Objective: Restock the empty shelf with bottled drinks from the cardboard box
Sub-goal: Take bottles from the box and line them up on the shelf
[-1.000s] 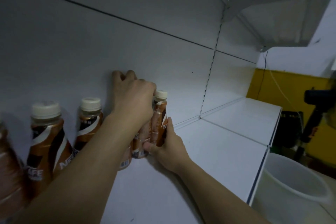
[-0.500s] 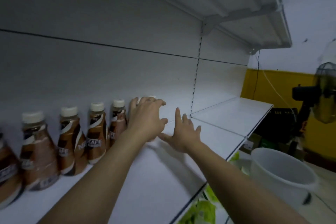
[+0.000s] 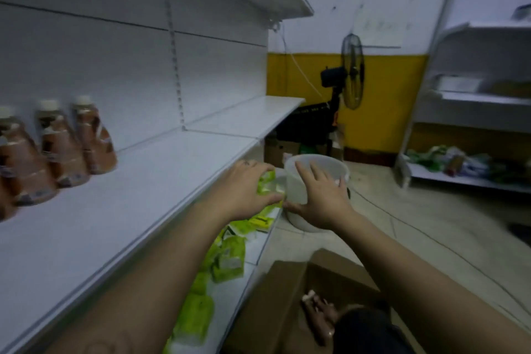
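Note:
Brown coffee bottles (image 3: pixel 92 135) with cream caps stand in a row at the back left of the white shelf (image 3: pixel 138 195). Both my hands are off the shelf, out past its front edge. My left hand (image 3: pixel 244 190) is empty, fingers loosely curled and apart. Just to its right, my right hand (image 3: pixel 321 195) is also empty with fingers spread. The open cardboard box (image 3: pixel 287 296) sits on the floor at the bottom, with one bottle cap (image 3: pixel 309 294) showing inside. Another person's hand (image 3: pixel 321 316) reaches into the box.
Green packets (image 3: pixel 227 259) lie on the lower shelf below my arms. A white bucket (image 3: pixel 319 175) stands on the floor behind my hands. A black fan (image 3: pixel 349 75) stands by the yellow wall. Another shelving unit (image 3: pixel 474 112) is at the right.
Both hands let go of the bottles and drew back from the shelf toward the aisle. My view swung right and down, so the box and floor came into sight.

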{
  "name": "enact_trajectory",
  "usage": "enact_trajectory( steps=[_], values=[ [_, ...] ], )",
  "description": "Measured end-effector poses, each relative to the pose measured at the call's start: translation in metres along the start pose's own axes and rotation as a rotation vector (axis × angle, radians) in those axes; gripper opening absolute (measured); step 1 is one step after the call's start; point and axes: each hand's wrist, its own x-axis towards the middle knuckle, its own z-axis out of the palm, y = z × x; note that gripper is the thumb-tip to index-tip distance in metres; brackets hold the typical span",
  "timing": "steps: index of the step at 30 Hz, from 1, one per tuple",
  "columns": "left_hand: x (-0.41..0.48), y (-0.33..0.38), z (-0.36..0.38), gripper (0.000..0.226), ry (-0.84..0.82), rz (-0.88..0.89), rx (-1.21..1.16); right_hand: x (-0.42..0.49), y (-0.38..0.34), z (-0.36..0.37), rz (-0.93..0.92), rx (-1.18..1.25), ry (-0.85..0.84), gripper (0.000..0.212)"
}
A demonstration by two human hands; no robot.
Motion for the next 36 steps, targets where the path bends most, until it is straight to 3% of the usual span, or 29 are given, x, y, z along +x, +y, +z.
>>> enact_trajectory(
  steps=[7,17,21,28,36],
  values=[
    [-0.004,0.053,0.099,0.08,-0.326,0.101,-0.02,-0.077,0.087,0.041,0.371,-0.09,-0.283,0.094],
    [0.003,0.088,0.226,0.067,-0.65,0.033,-0.071,-0.127,0.152,0.111,0.593,0.071,-0.485,0.079],
    [0.009,0.093,0.282,0.048,-0.764,-0.093,-0.1,-0.123,0.182,0.148,0.621,0.144,-0.575,0.076],
    [0.028,0.084,0.379,0.045,-0.959,-0.295,-0.153,-0.103,0.229,0.241,0.696,0.284,-0.74,0.071],
    [0.038,0.057,0.503,0.051,-1.014,-0.576,-0.313,-0.077,0.264,0.372,0.736,0.335,-0.856,0.064]
  ],
)
